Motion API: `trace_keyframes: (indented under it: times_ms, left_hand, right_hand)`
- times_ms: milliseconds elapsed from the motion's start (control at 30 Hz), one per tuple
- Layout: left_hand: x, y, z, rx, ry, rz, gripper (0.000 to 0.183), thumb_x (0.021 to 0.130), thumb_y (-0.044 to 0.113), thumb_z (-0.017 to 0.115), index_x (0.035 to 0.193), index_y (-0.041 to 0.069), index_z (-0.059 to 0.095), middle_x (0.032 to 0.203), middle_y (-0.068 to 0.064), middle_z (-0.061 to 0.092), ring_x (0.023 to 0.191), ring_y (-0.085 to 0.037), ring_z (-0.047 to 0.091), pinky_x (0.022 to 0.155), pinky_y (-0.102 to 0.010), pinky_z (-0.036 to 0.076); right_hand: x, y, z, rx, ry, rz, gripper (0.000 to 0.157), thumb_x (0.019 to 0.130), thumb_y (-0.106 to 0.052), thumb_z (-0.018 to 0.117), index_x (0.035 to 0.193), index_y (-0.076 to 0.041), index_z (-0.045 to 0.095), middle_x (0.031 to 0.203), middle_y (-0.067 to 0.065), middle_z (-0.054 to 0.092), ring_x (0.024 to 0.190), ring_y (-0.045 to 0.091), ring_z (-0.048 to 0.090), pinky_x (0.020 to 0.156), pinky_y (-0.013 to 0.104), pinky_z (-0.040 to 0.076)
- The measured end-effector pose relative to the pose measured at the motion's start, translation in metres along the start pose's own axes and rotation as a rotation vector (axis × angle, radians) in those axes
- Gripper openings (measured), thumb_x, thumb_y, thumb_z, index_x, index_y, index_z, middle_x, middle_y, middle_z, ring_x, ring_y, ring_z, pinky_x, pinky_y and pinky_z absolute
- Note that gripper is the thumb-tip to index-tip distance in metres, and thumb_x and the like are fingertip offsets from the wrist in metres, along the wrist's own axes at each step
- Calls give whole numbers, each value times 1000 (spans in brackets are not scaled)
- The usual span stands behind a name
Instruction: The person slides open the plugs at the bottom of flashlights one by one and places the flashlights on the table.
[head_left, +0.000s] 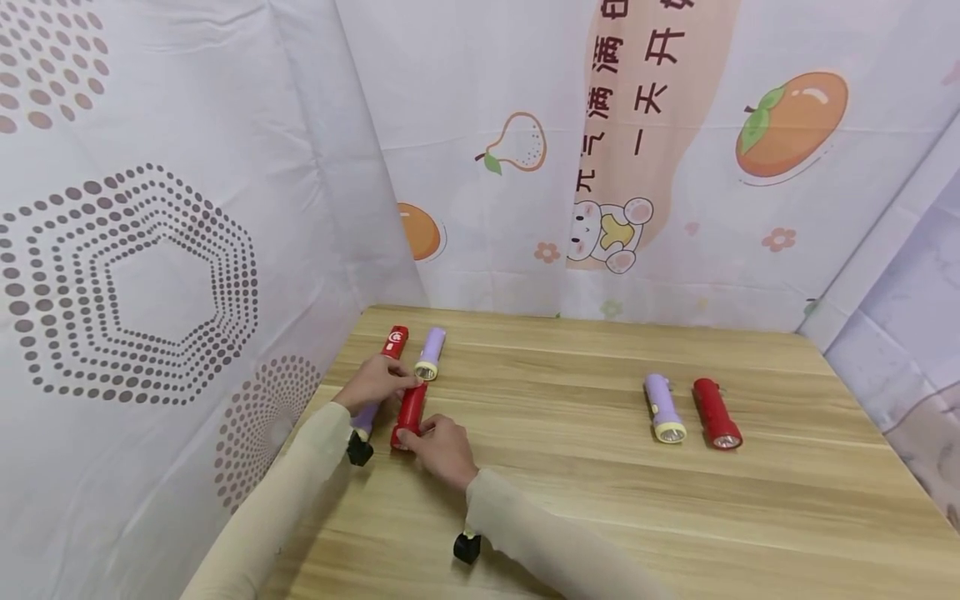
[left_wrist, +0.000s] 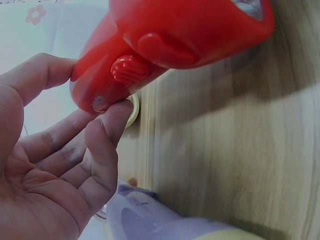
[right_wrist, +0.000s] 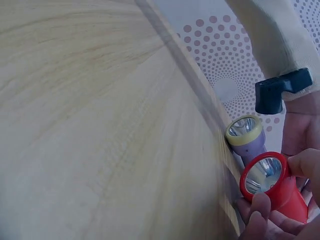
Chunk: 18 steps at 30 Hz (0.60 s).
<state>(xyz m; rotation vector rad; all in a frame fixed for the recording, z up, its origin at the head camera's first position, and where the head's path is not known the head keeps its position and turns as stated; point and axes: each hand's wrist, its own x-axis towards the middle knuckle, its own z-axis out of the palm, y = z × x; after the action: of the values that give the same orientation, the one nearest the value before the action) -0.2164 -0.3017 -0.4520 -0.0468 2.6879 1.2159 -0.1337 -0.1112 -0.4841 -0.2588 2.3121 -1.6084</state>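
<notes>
The red torch (head_left: 409, 416), at the table's (head_left: 570, 500) left side, is probably light, stiff and slick, its lens (right_wrist: 263, 175) the fragile part; the barrel (head_left: 412, 405) looks the best hold. Its long axis runs away from the person, lens end nearest. The left hand's (head_left: 375, 382) fingers pinch the tail (left_wrist: 86, 92), the right hand's (head_left: 444, 452) the lens end. A purple torch (head_left: 365, 418) lies just left.

passage: wide mid-tabletop (head_left: 540, 408) | blocked left: curtain (head_left: 307, 217), gripped red flashlight (head_left: 412, 408), far lilac flashlight (head_left: 432, 344) | blocked right: flashlight pair (head_left: 660, 398)
</notes>
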Motion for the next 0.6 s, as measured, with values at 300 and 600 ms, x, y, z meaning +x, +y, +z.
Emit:
trace_keyframes:
  times_ms: [300, 600]
  left_hand:
    - [-1, 7, 11, -114, 6, 15, 30, 93, 26, 78, 106, -1, 76, 95, -10, 74, 76, -20, 70, 73, -39, 59]
    - [0, 18, 25, -212, -29, 16, 35, 91, 33, 80, 104, 1, 75, 96, -9, 74, 80, -21, 71, 77, -39, 61]
  right_hand:
    - [-3, 6, -17, 5, -18, 6, 38, 91, -37, 79, 102, -4, 64, 69, 4, 70, 52, 11, 60, 53, 25, 46]
    - [-9, 9, -42, -32, -34, 21, 38, 90, -40, 79, 102, -6, 64, 77, 3, 70, 59, 11, 54, 53, 26, 44]
